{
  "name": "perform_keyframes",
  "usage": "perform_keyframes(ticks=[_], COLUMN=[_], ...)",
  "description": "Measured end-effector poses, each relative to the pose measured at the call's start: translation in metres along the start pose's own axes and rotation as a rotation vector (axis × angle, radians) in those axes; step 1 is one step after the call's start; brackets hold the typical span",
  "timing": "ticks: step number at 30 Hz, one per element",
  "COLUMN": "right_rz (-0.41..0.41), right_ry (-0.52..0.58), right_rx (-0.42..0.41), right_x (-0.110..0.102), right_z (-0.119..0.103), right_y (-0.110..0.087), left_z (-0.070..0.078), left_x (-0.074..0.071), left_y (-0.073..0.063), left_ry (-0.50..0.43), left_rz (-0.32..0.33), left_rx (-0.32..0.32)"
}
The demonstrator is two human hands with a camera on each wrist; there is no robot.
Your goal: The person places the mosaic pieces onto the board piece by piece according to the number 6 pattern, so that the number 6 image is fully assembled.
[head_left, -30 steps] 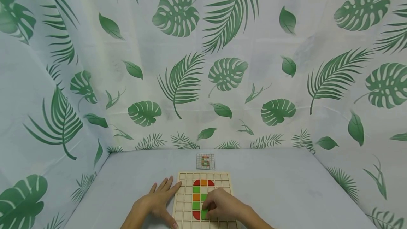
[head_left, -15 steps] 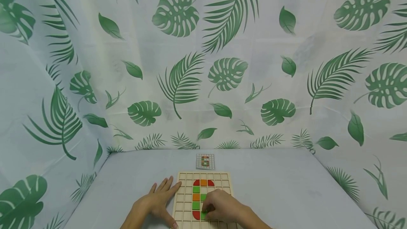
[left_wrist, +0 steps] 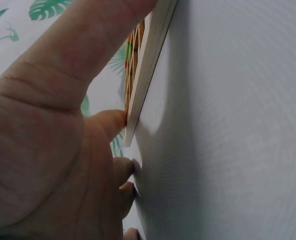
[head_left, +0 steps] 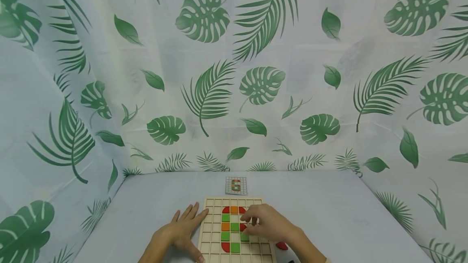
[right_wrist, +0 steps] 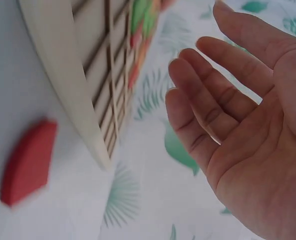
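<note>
A wooden grid board (head_left: 206,236) lies on the table, with red, orange and green tiles set in its cells. My left hand (head_left: 180,230) rests at the board's left side, fingers spread, its thumb (left_wrist: 63,55) and index finger touching the edge. Over the right part of the board hovers my right hand (head_left: 270,223), fingers loosely bent and holding nothing; the right wrist view shows its bare palm (right_wrist: 267,165). A green tile (head_left: 235,247) sits in the lowest row beside a red rounded tile (head_left: 225,247). The right fingers partly cover tiles in the right column.
Behind the board lies a small card (head_left: 236,185) with a coloured grid pattern. A loose red quarter-round tile (right_wrist: 28,162) is on the table right of the board. A small dark thing (head_left: 291,261) shows at the bottom edge. Leaf-printed cloth (head_left: 219,153) encloses the table.
My right hand has let go of the green tile in the lowest row and moved up and to the right. The loose red tile has come into view. My left hand stays put.
</note>
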State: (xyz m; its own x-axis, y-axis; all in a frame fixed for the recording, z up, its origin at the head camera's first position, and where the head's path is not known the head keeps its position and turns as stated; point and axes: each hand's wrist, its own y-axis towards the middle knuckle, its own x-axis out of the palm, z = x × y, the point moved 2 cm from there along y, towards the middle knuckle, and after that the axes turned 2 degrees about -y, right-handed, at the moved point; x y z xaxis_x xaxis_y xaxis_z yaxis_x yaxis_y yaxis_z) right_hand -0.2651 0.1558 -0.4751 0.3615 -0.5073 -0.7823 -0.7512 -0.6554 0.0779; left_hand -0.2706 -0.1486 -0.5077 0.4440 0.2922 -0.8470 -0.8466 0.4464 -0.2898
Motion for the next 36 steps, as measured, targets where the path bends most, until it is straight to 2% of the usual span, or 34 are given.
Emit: perform_keyframes(ticks=[3, 9, 15, 22, 26, 31, 36], right_rz=[0.027, 0.074, 0.070, 0.003, -0.070, -0.185, -0.226], right_ry=[0.025, -0.004, -0.018, 0.010, 0.048, 0.113, 0.098], right_rx=[0.015, 0.016, 0.050, 0.120, 0.132, 0.155, 0.203], right_x=[-0.010, -0.025, -0.036, -0.044, -0.045, -0.042, -0.033], right_z=[0.004, 0.008, 0.017, 0.031, 0.037, 0.042, 0.050], right_y=[-0.005, -0.013, -0.019, -0.030, -0.037, -0.042, -0.044], left_z=[0.000, 0.000, -0.002, 0.000, -0.001, -0.001, -0.001], left_x=[0.000, 0.000, 0.001, 0.001, 0.001, 0.001, 0.001], left_y=[0.000, 0.001, 0.001, 0.000, 0.000, 0.001, 0.000], left_ry=[-0.001, -0.003, -0.001, -0.004, 0.003, 0.001, -0.004], left_rz=[-0.002, -0.002, 0.000, 0.002, 0.003, 0.005, 0.004], left_rx=[-0.005, -0.002, 0.006, 0.025, 0.023, 0.023, 0.026])
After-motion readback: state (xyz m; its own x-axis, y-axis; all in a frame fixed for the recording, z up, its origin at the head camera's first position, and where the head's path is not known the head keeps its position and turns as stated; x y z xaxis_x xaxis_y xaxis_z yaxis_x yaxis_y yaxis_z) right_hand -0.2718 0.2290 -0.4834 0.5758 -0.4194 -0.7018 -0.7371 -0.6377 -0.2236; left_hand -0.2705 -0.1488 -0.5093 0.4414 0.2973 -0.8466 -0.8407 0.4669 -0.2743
